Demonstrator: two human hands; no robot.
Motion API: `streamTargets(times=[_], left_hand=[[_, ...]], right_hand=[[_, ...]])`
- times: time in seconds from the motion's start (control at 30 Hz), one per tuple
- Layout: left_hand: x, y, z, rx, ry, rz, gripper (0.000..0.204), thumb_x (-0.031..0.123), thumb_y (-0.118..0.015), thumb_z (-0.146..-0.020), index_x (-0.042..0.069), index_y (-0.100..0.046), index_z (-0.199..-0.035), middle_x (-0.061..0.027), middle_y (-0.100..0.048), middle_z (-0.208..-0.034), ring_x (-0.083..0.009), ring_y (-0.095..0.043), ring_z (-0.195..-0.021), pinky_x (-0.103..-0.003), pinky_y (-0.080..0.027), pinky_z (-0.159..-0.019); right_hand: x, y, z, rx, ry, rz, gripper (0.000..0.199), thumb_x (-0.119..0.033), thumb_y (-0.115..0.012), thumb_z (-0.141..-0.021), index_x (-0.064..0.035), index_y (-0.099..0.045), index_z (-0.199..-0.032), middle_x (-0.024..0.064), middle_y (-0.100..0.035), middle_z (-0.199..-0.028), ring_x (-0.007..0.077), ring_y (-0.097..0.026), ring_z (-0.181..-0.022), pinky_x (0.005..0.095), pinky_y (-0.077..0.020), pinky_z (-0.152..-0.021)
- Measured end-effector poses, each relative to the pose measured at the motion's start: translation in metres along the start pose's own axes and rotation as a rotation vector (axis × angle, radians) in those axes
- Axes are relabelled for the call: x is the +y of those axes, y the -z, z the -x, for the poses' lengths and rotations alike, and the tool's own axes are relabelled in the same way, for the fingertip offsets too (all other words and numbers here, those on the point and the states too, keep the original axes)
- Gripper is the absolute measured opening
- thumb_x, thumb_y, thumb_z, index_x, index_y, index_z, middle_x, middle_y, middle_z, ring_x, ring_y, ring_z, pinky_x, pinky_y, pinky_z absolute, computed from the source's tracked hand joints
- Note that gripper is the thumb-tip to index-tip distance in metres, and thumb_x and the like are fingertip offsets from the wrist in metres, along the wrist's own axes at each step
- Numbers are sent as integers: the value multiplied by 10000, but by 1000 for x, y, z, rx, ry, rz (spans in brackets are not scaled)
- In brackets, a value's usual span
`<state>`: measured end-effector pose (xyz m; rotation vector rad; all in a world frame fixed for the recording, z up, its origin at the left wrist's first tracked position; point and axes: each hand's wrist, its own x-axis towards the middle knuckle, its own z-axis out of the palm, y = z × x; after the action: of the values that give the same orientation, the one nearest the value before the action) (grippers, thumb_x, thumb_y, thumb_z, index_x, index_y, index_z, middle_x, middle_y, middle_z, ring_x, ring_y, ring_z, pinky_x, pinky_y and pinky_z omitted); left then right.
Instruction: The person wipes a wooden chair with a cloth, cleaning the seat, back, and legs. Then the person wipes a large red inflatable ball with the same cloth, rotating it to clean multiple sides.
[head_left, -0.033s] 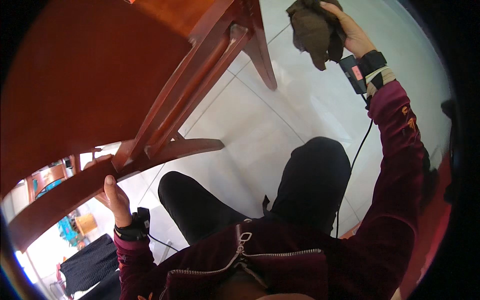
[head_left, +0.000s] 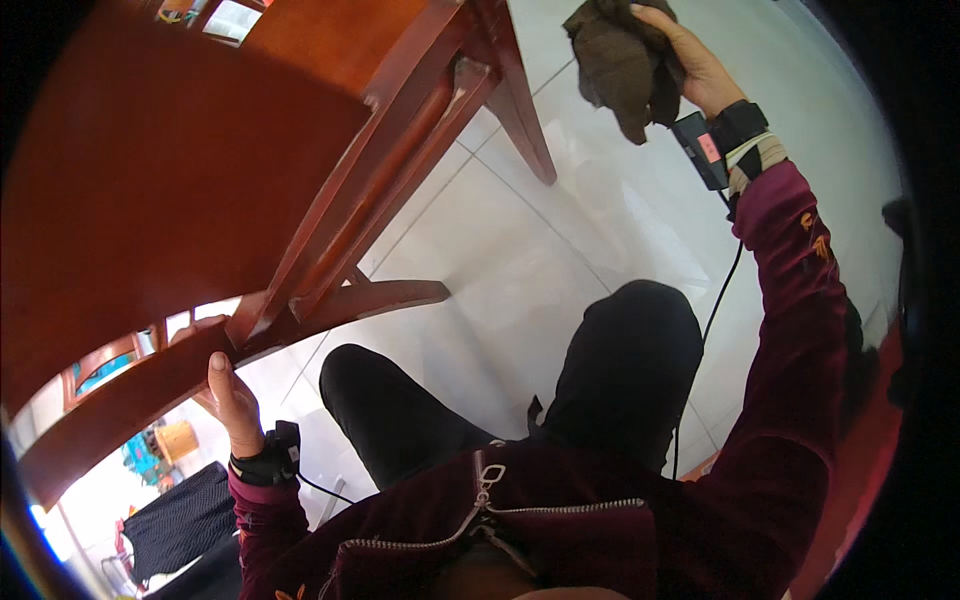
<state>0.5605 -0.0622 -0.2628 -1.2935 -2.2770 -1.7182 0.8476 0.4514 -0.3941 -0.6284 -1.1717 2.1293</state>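
Note:
A dark brown cloth (head_left: 622, 75) hangs in loose folds from my right hand (head_left: 703, 76), whose fingers are closed on it at the upper right. To the left, a glossy red-brown wooden chair (head_left: 190, 190) with a broad panel and slim rails leans at a slant. My left hand (head_left: 230, 398) grips its lower curved rail (head_left: 120, 405), thumb on the near side and the other fingers mostly hidden behind the wood. Cloth and chair are apart.
Pale floor tiles (head_left: 480, 240) lie under the chair legs and between my knees. A black cable (head_left: 722, 290) runs down from the right wrist. Behind the rail at the lower left are a black ribbed item (head_left: 180, 520) and a tan basket-like object (head_left: 177, 440).
My right hand and the cloth have shifted slightly left. More bright background shows past the chair's top edge. The left hand keeps its hold on the rail.

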Motion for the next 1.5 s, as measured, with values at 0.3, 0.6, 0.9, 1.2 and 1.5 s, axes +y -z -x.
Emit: streamTargets(times=[0.3,0.6,0.9,1.2,1.5], left_hand=[[75,21,49,205,221,-70,522,97,-616,-878,20,-412,-1353,-94,-463,-1358,-215,-451,-1231,-364,-325,-1091],[89,18,46,250,426,-81,476,91,-598,-890,50,-434,-1335,-48,-486,-1306,-183,-474,-1181,-330,-359,-1050],[82,32,54,224,471,-108,511,163,-614,-916,139,-413,-1385,-18,-452,-1341,-153,-435,-1212,-339,-368,-1022],[88,36,62,142,506,-133,514,224,-611,-918,151,-400,-1381,-35,-473,-1337,-224,-481,-1214,-417,-411,-1013],[85,47,62,231,538,-192,486,229,-609,-909,138,-424,-1350,-42,-518,-1267,-220,-507,-1158,-387,-450,-928]], right_hand=[[-1,-36,-1,-277,144,-155,326,-188,-631,-890,-32,-584,-1172,82,-651,-1088,179,-629,-983,326,-510,-885],[59,-76,-12,-431,394,525,633,-174,-705,-780,-78,-442,-1347,153,-611,-1194,245,-613,-1025,325,-480,-919],[107,-107,-59,-693,706,1135,434,-102,-644,-751,-84,-596,-1182,63,-516,-1266,332,-529,-1048,433,-497,-855],[127,-152,-188,-425,1055,955,596,-86,-713,-730,-122,-506,-1287,84,-513,-1264,334,-547,-1119,419,-473,-971],[140,-158,-224,-397,673,878,648,-150,-737,-750,-245,-489,-1341,86,-453,-1361,294,-475,-1246,364,-394,-1082]])
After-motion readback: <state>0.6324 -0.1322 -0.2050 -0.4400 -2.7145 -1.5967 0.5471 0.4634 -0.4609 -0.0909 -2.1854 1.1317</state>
